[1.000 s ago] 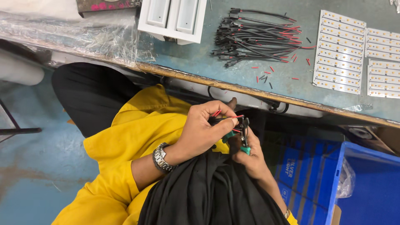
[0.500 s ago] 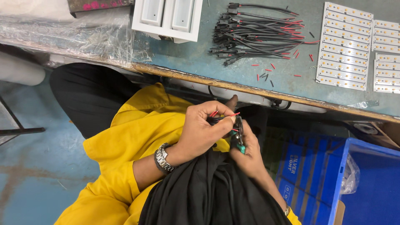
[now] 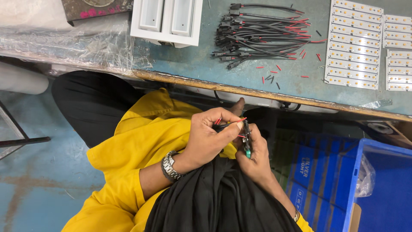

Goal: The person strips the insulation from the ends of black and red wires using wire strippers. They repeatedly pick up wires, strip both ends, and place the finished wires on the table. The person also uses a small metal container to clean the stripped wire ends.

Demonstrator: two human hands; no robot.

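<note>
Down in the lap, below the counter [image 3: 257, 92] edge, the left hand [image 3: 210, 137] has its grip pinched shut on a short red-and-black wire lead [image 3: 227, 123]. The right hand [image 3: 255, 157] is closed around a small green-handled wire stripper [image 3: 246, 138], its jaws set at the lead's end. To my eye a good strip wants the lead held taut and the tool square to it. On the counter lie a bundle of wire leads [image 3: 262, 34], cut insulation bits [image 3: 274, 73] and white LED strips [image 3: 354, 43].

a bundle of black and red wires [image 3: 262, 32] lies mid-bench, white led strips [image 3: 354, 45] toward its right edge, a white housing [image 3: 167, 19] at its left, a blue crate [image 3: 382, 184] below
</note>
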